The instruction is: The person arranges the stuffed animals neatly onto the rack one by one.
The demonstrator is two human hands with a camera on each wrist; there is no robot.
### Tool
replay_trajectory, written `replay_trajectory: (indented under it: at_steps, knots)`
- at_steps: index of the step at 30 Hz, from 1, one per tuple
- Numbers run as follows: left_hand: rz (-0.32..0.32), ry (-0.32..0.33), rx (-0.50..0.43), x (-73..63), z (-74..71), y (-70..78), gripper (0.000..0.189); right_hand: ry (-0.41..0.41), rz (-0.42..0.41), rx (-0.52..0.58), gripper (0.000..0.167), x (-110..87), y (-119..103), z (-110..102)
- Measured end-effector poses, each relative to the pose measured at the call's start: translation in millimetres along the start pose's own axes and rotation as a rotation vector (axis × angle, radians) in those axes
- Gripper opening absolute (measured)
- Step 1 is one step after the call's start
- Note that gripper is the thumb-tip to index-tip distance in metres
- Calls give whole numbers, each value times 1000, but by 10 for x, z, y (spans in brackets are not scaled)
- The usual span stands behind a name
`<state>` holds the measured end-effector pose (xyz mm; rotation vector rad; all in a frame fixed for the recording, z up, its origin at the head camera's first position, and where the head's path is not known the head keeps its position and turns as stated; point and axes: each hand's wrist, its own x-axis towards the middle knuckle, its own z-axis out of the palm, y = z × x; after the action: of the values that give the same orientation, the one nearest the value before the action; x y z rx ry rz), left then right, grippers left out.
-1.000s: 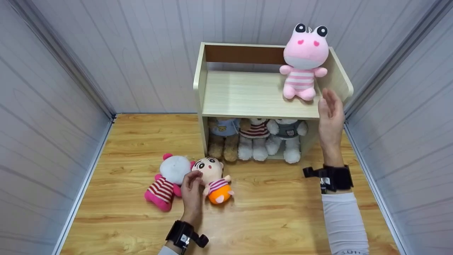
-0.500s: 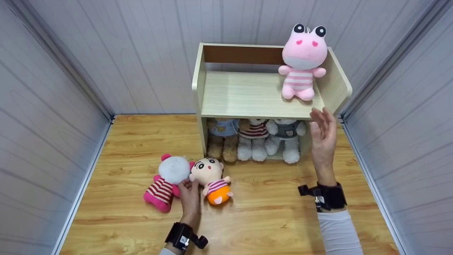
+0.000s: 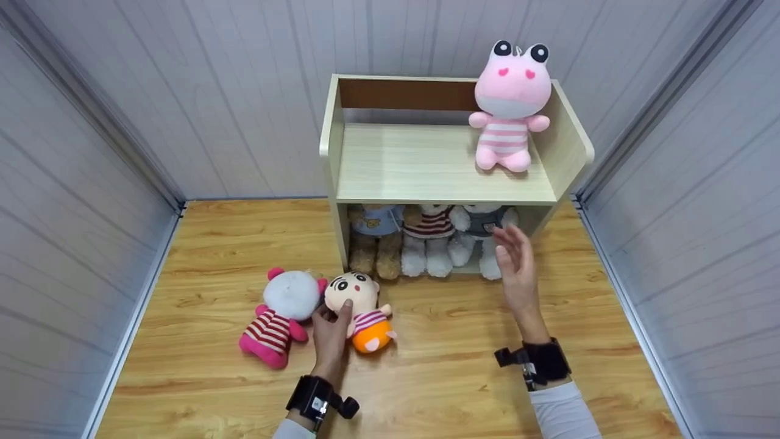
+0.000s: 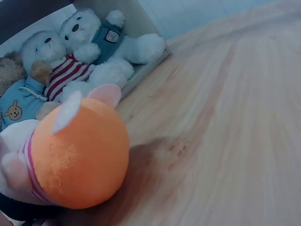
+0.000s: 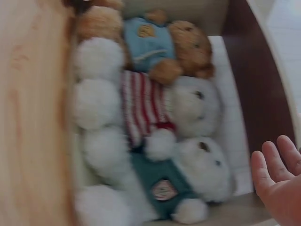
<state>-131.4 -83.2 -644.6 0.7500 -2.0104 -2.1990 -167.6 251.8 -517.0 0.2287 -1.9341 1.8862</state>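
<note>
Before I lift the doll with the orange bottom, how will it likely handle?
The doll probably gives when squeezed, since its orange bottom looks plump and padded. Its head looks large for the rest, so it may loll when lifted. The bottom's rounded shape could let it rock when nudged.

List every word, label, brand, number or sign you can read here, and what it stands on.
No text is readable.
Patch on the teal vest: too blurred.
White label on the left wristband: too small.
Pale label on the right wristband: too small.
</note>
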Motion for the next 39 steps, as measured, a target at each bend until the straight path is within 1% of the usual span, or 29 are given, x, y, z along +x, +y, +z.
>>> replay_trajectory:
  at_steps: [3,6,11,14,20,23,27,31,34,37,39]
  knots:
    - [-22,-22,-12,20,-2,20,78,-22,47,-16,48,-110,135,59]
    - [-27,-29,-46,13,-5,33,75,-44,93,-18,47,-213,276,112]
    - [6,-53,-143,-65,4,63,71,-79,147,-55,47,-374,437,202]
    - [34,-72,-170,-106,36,102,71,-110,170,-60,47,-453,493,253]
    - [104,-132,-168,-157,150,201,71,-215,245,-101,46,-583,579,383]
    - [132,-166,-168,-180,216,234,68,-276,288,-99,47,-647,624,477]
    - [155,-227,-197,-188,301,269,63,-368,346,-87,50,-740,677,608]
    - [206,-287,-208,-182,367,311,58,-455,374,-112,54,-815,721,703]
    - [252,-317,-172,-175,402,356,56,-479,367,-137,59,-852,733,751]
    - [275,-350,-150,-161,425,403,56,-480,381,-148,63,-869,716,788]
    - [276,-379,-154,-154,434,432,58,-474,400,-118,64,-871,700,809]
